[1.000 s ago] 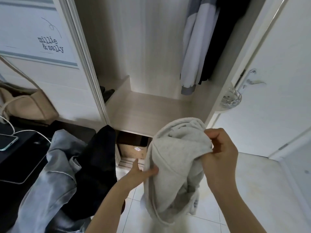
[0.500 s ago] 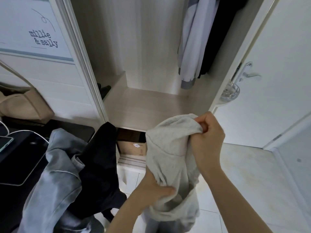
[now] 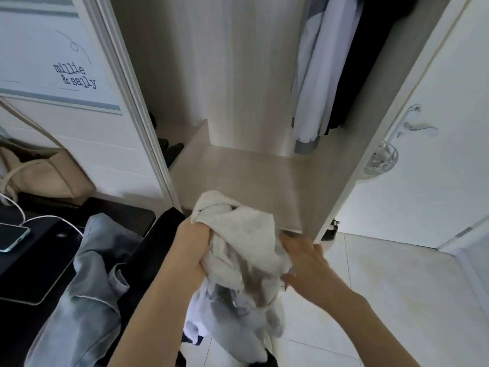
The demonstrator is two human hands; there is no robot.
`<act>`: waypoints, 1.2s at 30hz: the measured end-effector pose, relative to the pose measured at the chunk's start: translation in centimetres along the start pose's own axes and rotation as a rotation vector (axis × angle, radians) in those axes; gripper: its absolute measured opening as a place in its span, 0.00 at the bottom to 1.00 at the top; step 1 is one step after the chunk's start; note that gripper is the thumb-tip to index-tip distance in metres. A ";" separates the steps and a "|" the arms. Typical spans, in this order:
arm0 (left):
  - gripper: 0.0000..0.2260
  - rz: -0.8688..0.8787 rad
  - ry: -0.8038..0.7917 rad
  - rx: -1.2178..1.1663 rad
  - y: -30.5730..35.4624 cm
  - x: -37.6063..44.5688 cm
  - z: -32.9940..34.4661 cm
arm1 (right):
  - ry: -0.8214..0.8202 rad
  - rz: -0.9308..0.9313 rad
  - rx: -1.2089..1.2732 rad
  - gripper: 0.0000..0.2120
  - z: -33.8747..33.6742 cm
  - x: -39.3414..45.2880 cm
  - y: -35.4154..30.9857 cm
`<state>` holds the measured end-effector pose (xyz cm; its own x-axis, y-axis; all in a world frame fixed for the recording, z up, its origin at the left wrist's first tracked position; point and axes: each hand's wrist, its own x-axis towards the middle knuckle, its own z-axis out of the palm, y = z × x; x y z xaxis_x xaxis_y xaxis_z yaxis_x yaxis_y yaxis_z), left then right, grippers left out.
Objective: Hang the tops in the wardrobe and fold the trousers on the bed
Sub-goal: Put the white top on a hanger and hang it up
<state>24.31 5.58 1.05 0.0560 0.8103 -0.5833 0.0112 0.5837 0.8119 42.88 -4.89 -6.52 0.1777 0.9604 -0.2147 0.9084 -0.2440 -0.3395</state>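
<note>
Two hands, the left hand [image 3: 191, 250] and the right hand [image 3: 308, 263], both at the lower middle of the frame on one bunched pale grey garment [image 3: 238, 242]. Two garments hanging at the upper right: one white and grey top [image 3: 312, 83] and one black top [image 3: 354, 64]. At the left, one beige bag [image 3: 45, 176], one phone [image 3: 12, 238], one white cable [image 3: 50, 218], one grey-blue garment [image 3: 87, 287]; at the right, one door handle [image 3: 415, 125].
</note>
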 end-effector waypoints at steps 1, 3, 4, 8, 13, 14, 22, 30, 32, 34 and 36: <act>0.08 0.031 -0.019 -0.006 0.4 0.0 0.8 | -0.073 -0.066 0.097 0.42 0.4 0.6 -0.6; 0.07 0.116 -0.003 0.039 1.9 0.6 2.1 | -0.115 -0.175 0.292 0.48 0.7 2.3 -2.2; 0.05 0.201 -0.027 0.069 2.9 0.7 2.4 | -0.096 -0.181 0.336 0.48 0.9 3.0 -2.8; 0.28 0.700 -0.310 0.452 8.2 0.2 2.8 | 0.109 -0.048 0.259 0.47 0.2 7.5 -3.0; 0.37 0.900 -0.303 0.847 13.5 -0.2 3.2 | 0.670 0.070 0.244 0.42 -3.3 13.6 -2.2; 0.37 0.924 -0.292 0.866 14.2 -0.2 2.9 | 0.632 0.031 0.248 0.43 -4.0 14.8 -2.1; 0.36 1.032 0.044 0.972 17.7 5.1 0.4 | 0.384 -0.284 0.735 0.10 -6.6 21.4 -5.3; 0.47 0.747 0.575 1.407 15.5 12.3 -4.6 | 0.610 -0.416 0.933 0.08 -18.6 23.3 -8.5; 0.33 0.704 0.601 1.180 14.2 14.9 -6.1 | 0.660 -0.449 0.930 0.07 -20.0 23.2 -9.5; 0.10 0.569 0.505 0.801 13.2 16.8 -7.2 | 0.736 -0.430 0.960 0.08 -21.2 23.5 -9.9; 0.08 0.380 0.315 0.347 12.9 17.5 -7.2 | 0.782 -0.406 0.964 0.09 -22.0 24.0 -10.2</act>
<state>18.20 27.65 1.16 -0.1779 0.9662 -0.1864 0.3762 0.2418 0.8944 46.16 23.59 11.93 0.4245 0.7316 0.5334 0.3725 0.3959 -0.8394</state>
